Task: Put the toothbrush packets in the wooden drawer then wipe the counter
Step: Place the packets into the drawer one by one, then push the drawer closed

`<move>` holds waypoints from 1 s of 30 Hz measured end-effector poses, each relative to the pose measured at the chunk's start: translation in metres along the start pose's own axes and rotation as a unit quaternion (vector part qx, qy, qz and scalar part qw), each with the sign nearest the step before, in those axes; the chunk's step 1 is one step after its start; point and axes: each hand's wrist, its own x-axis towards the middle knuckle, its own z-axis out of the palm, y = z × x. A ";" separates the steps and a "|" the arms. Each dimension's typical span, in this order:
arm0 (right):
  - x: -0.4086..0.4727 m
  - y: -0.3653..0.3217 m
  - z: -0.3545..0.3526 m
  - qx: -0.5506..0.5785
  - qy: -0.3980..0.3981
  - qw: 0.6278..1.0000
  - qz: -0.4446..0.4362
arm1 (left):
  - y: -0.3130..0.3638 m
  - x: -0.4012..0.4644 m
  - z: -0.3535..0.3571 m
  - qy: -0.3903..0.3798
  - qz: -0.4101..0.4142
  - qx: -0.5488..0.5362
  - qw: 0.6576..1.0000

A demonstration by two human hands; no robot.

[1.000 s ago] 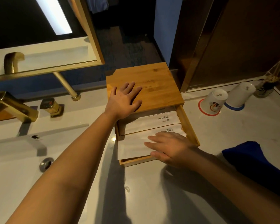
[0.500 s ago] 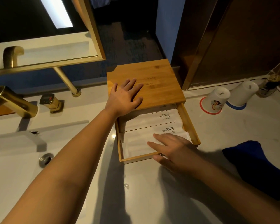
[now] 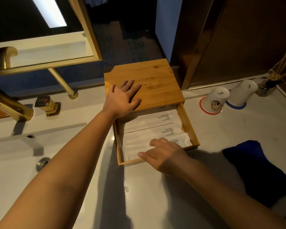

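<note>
Pressing flat on the lid of the wooden box (image 3: 147,83), the left hand (image 3: 122,98) lies palm down with fingers spread, grasping nothing. Below the lid the wooden drawer (image 3: 188,124) is pulled out toward the near side, and three white toothbrush packets (image 3: 149,124) lie inside it, side by side. Each is printed "BRUSHING TEETH", read upside down from here; smaller lettering above it is too fine to make out. The right hand (image 3: 165,154) rests over the drawer's near right corner, fingers loosely extended onto the nearest packet, not clenched. Faint engraved marks on the lid cannot be read. On the white counter (image 3: 155,195), right of the box, two upturned paper cups (image 3: 216,100) stand on red and blue rings; one bears "OPPI"-like letters. A dark blue cloth (image 3: 254,171) lies near right.
</note>
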 end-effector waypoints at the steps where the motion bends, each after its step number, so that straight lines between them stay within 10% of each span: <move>1: -0.002 0.002 0.001 -0.005 0.007 1.000 -0.014 | 0.000 0.000 0.000 -0.001 0.000 -0.001 1.000; 13: -0.064 0.024 0.062 0.080 0.330 0.939 -0.055 | -0.001 0.000 -0.001 -0.005 0.003 -0.004 1.000; 18: -0.058 0.026 0.074 0.447 0.207 0.855 0.162 | 0.001 -0.001 -0.003 -0.005 0.003 -0.005 1.000; 30: -0.015 0.013 0.044 0.640 0.048 0.729 0.238 | 0.001 -0.001 -0.003 -0.010 0.002 -0.007 1.000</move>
